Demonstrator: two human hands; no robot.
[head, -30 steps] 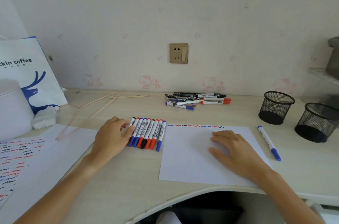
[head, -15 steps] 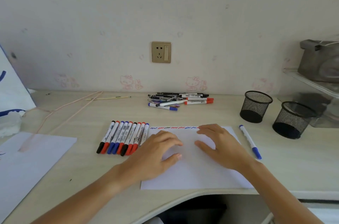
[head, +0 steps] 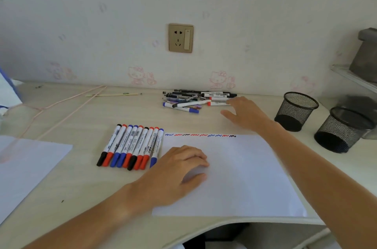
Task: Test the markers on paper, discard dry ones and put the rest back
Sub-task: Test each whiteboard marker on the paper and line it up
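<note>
Right hand [head: 246, 114], fingers spread and empty, reaching for the untested markers [head: 195, 100] piled at the desk's back edge; left hand [head: 179, 169], fingers loosely curved, pinning the paper [head: 244, 177] for scribbling.

Soft, even daylight fills the scene, bright but slightly cool and hazy. Shadows are faint: a pale one lies under the left hand [head: 179, 169] on the paper [head: 244, 177], and the mesh cups [head: 295, 111] right of the paper darken only inside. No glare shows. The right hand [head: 244, 114] beyond the paper is slightly motion-blurred. Wide-angle distortion bends the desk edge [head: 204, 226] below the paper, and the corners smear.
</note>
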